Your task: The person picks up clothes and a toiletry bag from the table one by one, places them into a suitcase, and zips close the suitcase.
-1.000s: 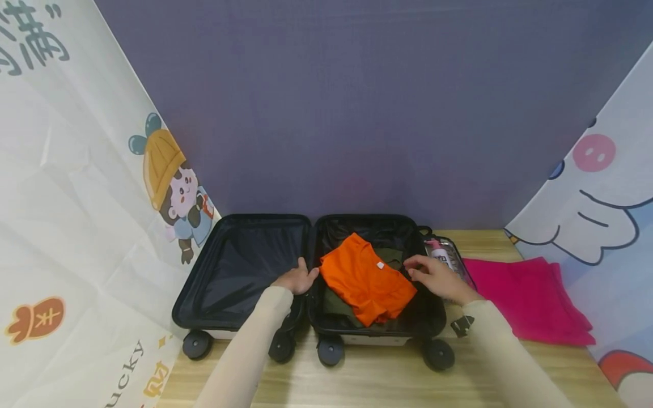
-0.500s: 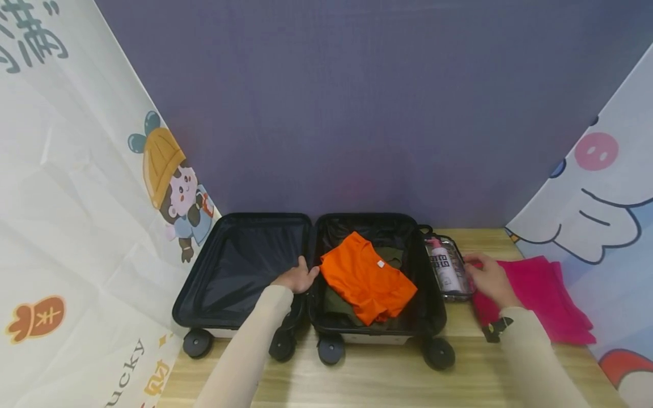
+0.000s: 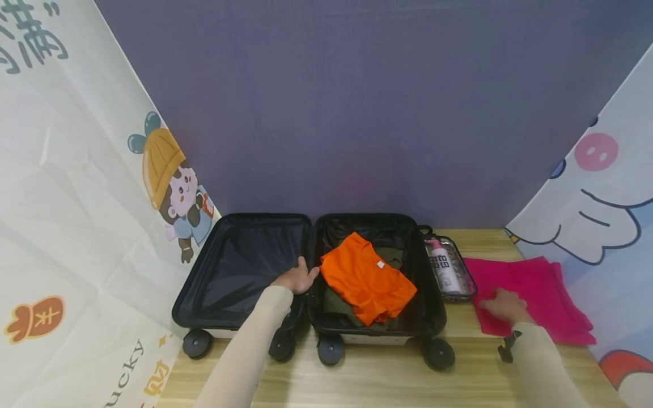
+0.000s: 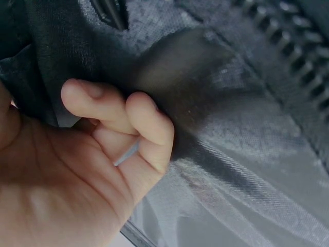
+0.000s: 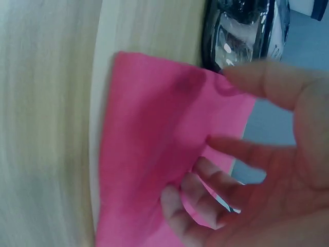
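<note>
My left hand point(image 3: 296, 277) rests at the middle seam of an opened black suitcase point(image 3: 377, 331), beside its left half point(image 3: 240, 266). In the left wrist view the fingers point(image 4: 149, 123) are loosely bent against dark lining point(image 4: 231, 128), with nothing between them and the palm. My right hand point(image 3: 505, 306) is over a folded bright pink cloth point(image 3: 551, 294). Its fingers point(image 5: 175, 206) are spread and slightly bent close to the cloth; whether they touch it is unclear. An orange garment point(image 3: 367, 277) with a white label lies in the suitcase's right half, over dark green fabric point(image 3: 339, 306).
Against the suitcase's right side lies a clear pouch point(image 3: 461, 269) with black edges, holding a pump bottle point(image 3: 445, 272) with a pink top. Black wheels point(image 3: 439, 355) stick out at the front. A grey wall stands behind, with printed sheets on both sides.
My right hand has moved from above the orange garment, rightward past the clear pouch, and then down over the pink cloth. The left hand stays in place.
</note>
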Demonstrator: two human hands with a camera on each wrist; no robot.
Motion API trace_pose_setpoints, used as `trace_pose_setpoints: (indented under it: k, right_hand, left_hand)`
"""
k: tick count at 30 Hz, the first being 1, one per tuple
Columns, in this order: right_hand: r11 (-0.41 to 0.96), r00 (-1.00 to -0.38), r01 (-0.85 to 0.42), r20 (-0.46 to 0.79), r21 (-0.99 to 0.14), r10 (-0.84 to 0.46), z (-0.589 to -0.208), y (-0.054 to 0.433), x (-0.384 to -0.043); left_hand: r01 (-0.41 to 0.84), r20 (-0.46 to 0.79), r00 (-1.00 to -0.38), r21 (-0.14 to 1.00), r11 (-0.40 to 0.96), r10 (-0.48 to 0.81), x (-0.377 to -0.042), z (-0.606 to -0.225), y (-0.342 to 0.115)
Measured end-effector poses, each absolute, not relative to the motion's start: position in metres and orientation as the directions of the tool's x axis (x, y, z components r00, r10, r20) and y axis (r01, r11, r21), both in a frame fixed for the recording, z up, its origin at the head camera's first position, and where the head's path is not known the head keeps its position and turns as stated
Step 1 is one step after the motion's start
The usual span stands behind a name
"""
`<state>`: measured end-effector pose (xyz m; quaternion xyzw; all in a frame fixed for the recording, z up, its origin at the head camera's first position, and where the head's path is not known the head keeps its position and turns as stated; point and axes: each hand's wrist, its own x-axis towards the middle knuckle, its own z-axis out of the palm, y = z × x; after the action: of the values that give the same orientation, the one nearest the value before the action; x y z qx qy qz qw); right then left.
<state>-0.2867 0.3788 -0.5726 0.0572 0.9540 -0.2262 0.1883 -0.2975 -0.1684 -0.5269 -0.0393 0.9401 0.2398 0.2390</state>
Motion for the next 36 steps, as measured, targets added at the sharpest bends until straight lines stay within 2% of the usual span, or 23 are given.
trace_pose_setpoints:
  k: [6, 13, 22, 27, 36]
  right_hand:
    - [0.916, -0.946, 0.121, -0.323, -0.382, -0.01, -0.578, 0.378, -0.286]
    - [0.92, -0.949, 0.179, -0.307, -0.347, 0.069, -0.582, 0.376, -0.282]
    - [0.926, -0.946, 0.201, -0.309, -0.318, 0.1, -0.588, 0.371, -0.287]
    - [0.948, -0.939, 0.181, -0.332, -0.261, 0.088, -0.588, 0.374, -0.289]
    - [0.964, -0.946, 0.146, -0.317, -0.223, 0.07, -0.585, 0.376, -0.29]
  left_hand:
    - [-0.179, -0.46, -0.886, 0.44, 0.88, 0.05, -0.296, -0.526, -0.168]
    - [-0.171, -0.457, -0.888, 0.435, 0.884, 0.053, -0.296, -0.528, -0.166]
    - [-0.164, -0.441, -0.896, 0.427, 0.889, 0.047, -0.296, -0.527, -0.167]
    - [-0.167, -0.452, -0.891, 0.43, 0.887, 0.051, -0.296, -0.527, -0.167]
    - [-0.174, -0.451, -0.891, 0.431, 0.885, 0.044, -0.297, -0.528, -0.169]
